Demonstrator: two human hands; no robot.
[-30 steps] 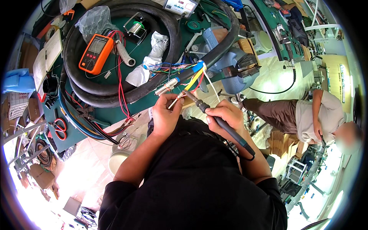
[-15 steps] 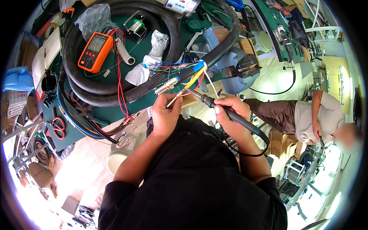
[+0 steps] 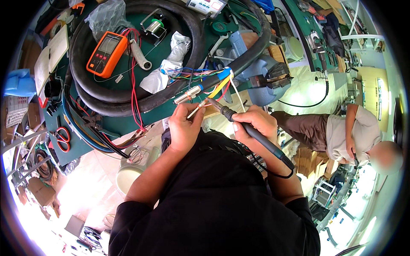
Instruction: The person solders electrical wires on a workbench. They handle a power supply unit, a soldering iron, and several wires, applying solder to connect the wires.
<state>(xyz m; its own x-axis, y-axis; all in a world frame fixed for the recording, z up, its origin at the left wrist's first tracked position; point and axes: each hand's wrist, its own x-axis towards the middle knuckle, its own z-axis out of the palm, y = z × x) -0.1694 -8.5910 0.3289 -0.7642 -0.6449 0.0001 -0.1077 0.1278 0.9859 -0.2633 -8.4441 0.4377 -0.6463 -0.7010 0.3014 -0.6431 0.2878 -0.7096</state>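
My left hand is closed in a pinch on a thin, light-coloured pin. Its upper end meets the stripped end of a yellow wire. A soldering iron lies in my right hand, gripped like a pen, with its tip pointing up-left at that joint; whether it touches is too small to tell. The yellow wire comes from a thick black cable wrapped in blue tape, among other coloured wires. Just above my left fingers lies a silver cylindrical metal connector.
On the green bench lie an orange multimeter, a solder reel, white crumpled packaging, red-handled scissors and a wrench. A blue-grey vise stands at right. A soldering station is behind. Another person stands to the right.
My right hand has shifted slightly left, and the soldering iron is tilted more steeply. My left hand stays almost in place, still pinching the pin.
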